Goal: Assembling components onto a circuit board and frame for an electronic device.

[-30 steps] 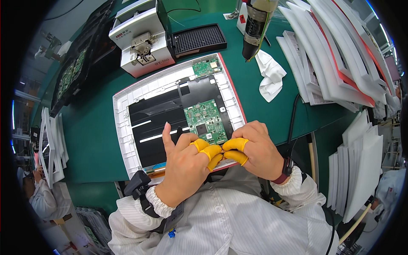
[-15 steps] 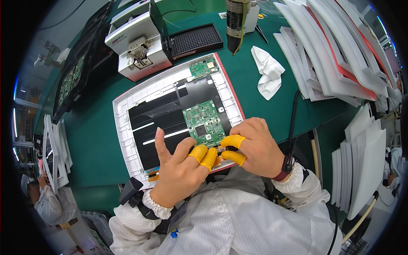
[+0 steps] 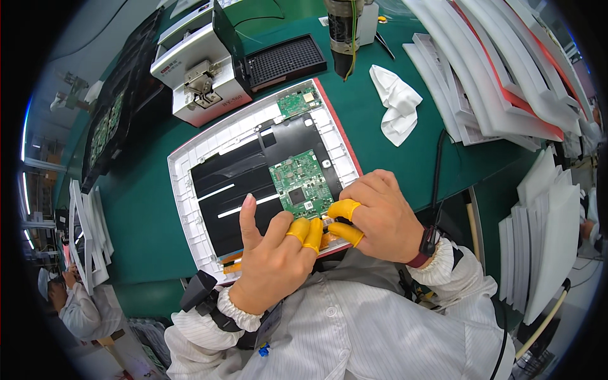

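A white-framed panel [image 3: 190, 190] lies back side up on the green table, with black sheets and a green circuit board [image 3: 303, 182] at its middle. A smaller green board [image 3: 297, 101] sits at its far corner. My left hand [image 3: 272, 259] and my right hand [image 3: 380, 218] meet at the panel's near edge, below the circuit board. Both wear yellow finger cots and pinch a small flat cable end [image 3: 328, 223] between their fingertips. My left index finger points up over the black sheet.
A white machine [image 3: 199, 69] and a black grid tray [image 3: 285, 60] stand behind the panel. An electric screwdriver [image 3: 344, 35] hangs above. A white cloth [image 3: 396, 104] lies to the right, beside stacked white foam sheets [image 3: 494, 76]. Another person sits at the lower left [image 3: 69, 304].
Both hands have stayed at the panel's near edge, fingertips still together. The view has shifted, so the hanging screwdriver now sits further left in the picture.
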### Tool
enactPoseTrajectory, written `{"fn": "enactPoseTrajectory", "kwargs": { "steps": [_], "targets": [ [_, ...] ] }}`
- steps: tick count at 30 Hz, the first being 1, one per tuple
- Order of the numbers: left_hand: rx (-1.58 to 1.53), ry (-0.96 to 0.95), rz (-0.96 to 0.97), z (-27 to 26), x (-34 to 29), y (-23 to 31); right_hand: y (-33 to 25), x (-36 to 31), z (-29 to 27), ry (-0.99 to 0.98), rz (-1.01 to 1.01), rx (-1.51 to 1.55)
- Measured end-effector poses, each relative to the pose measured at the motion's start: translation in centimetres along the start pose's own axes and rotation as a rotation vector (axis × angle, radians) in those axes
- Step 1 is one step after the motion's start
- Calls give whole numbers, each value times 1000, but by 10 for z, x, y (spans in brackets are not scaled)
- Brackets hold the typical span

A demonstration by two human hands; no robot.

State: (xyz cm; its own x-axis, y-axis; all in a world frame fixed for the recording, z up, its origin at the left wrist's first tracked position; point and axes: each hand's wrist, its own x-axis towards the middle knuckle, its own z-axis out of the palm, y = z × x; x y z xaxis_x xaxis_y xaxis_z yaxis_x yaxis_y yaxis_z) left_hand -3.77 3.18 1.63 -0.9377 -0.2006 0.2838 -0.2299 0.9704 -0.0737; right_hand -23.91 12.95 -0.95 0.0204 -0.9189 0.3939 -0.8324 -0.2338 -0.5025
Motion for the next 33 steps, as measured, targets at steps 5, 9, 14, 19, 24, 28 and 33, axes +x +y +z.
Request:
{"fn": "enactPoseTrajectory", "kwargs": {
  "steps": [5, 9, 14, 19, 24, 28, 33],
  "targets": [
    [-18, 2, -2, 0, 0, -1, 0, -1, 0, 0, 14, 9],
    [-78, 73, -16, 6, -1, -1, 1, -2, 2, 8, 14, 17],
    [-90, 86, -26, 7, 0, -2, 0, -1, 1, 3, 17, 19],
    [-119, 51, -38, 5, 0, -3, 0, -2, 2, 3, 18, 14],
    [-103, 53, -27, 3, 2, -3, -1, -2, 2, 11, 21, -1],
    [-124, 63, -13, 5, 2, -4, -2, -5, 4, 24, 24, -15],
    [-131, 56, -14, 4, 2, -6, -7, -10, 9, 84, 65, -39]
  ]
}}
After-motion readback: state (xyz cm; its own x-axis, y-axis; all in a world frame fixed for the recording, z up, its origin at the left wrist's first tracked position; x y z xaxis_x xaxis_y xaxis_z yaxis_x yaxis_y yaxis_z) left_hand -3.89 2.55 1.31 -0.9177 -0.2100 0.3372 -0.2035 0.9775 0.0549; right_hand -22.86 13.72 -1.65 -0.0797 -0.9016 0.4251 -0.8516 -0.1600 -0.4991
